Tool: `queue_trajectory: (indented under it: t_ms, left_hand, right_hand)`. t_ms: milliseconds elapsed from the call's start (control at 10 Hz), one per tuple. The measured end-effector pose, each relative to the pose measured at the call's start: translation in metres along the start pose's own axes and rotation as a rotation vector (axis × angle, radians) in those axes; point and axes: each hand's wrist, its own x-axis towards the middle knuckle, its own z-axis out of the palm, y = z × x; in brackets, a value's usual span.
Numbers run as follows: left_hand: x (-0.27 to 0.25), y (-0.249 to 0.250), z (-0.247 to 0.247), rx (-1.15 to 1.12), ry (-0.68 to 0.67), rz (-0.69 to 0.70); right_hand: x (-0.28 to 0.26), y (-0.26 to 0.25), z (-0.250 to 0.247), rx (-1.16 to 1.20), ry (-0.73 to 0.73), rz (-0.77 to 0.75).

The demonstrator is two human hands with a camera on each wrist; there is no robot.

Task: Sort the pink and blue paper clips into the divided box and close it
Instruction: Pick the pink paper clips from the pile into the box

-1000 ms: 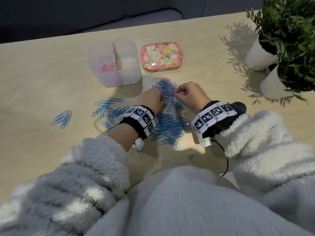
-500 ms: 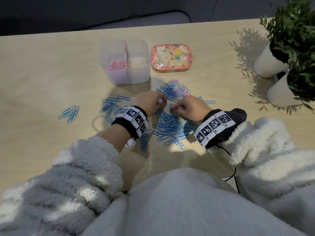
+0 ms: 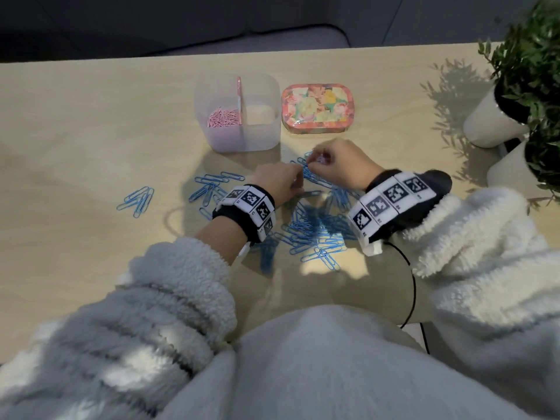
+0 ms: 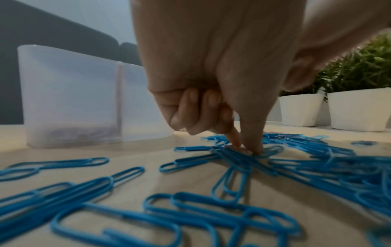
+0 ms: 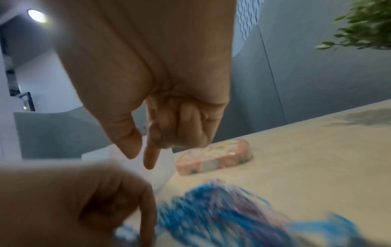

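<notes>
the divided box (image 3: 237,112) stands lidless, pink clips (image 3: 223,117) in its left compartment; the floral lid (image 3: 318,108) lies just right of it. only the left wrist view shows the left hand (image 4: 213,70) pressing thumb and forefinger onto blue clips (image 4: 239,160) near the box. the right hand (image 3: 339,165), curled, seems to pinch something pink; blur hides it.

Right hand (image 3: 339,165) lifted off blue clips (image 3: 315,231), moved toward box (image 3: 266,86)
</notes>
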Motion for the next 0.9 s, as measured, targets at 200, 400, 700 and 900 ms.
queue_trajectory:
  t_ms: [200,400,700,900]
  left_hand:
    - [-0.019,0.002,0.001,0.011,0.014,-0.023]
    - [-0.058,-0.018,-0.023,-0.116,0.089,-0.094]
    - [-0.023,-0.074,-0.086,-0.178,0.576,-0.380]
    - [0.020,-0.082,-0.094,-0.161,0.426,-0.440]
  right_hand:
    - [0.059,-0.067,-0.019,0.450,-0.166,0.164]
    - [0.110,-0.123,-0.002,0.893,-0.129,0.260]
    - [0.114,-0.121,-0.009,0.884,-0.128,0.215]
    - [0.057,-0.079,-0.031,1.004,0.001,0.242]
